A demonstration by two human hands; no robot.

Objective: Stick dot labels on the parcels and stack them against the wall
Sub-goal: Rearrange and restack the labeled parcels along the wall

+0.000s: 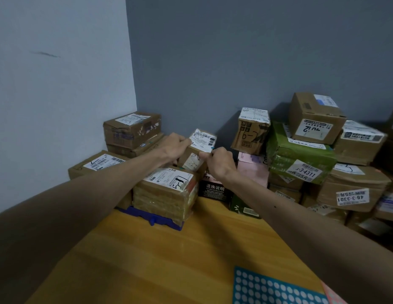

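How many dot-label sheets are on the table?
2. A blue sheet lies at the table's near right; a pink sheet pokes out at its right edge. Others may lie out of frame.

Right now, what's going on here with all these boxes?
A person grips a small cardboard parcel with the left hand and right hand, placing it among the stacked parcels in the wall corner. It carries a white shipping label and what looks like a blue dot at its right edge. The dot-label sheet lies on the wooden table.
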